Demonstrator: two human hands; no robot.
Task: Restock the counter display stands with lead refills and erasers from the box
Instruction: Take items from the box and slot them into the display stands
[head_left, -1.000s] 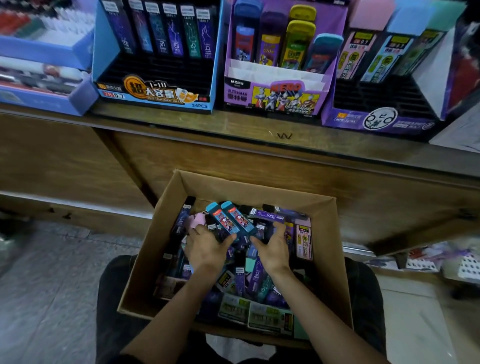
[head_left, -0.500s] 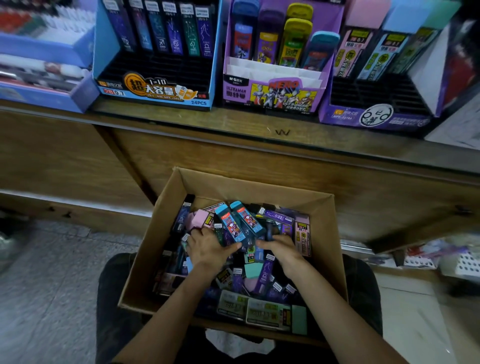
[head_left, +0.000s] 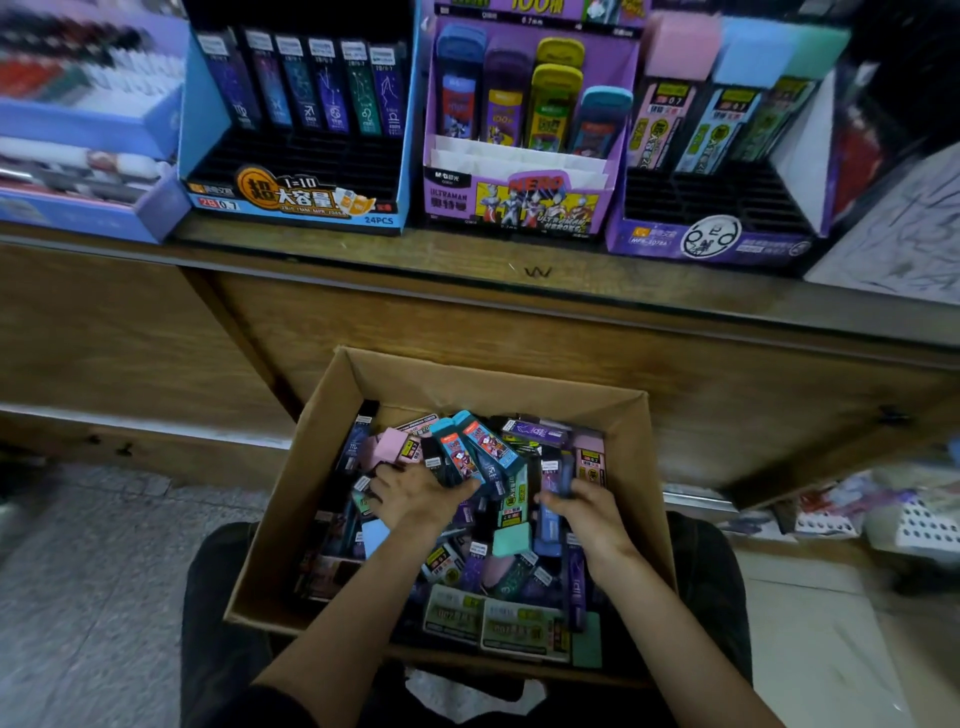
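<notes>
Head view: the cardboard box (head_left: 332, 467) rests on your lap, heaped with lead refill cases and erasers. Your left hand (head_left: 415, 496) is closed around two teal-capped refill cases (head_left: 475, 449), which jut up toward the counter (head_left: 363, 260). Your right hand (head_left: 589, 512) pinches a blue refill case (head_left: 549, 512). Three display stands sit on the counter: blue stand (head_left: 202, 124), purple middle stand (head_left: 519, 202), purple right stand (head_left: 717, 244).

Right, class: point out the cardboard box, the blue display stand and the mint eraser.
cardboard box (head_left: 483, 371): head view, far wall's inner face.
blue display stand (head_left: 296, 195): head view, printed front panel.
mint eraser (head_left: 511, 540): head view, top face.
</notes>
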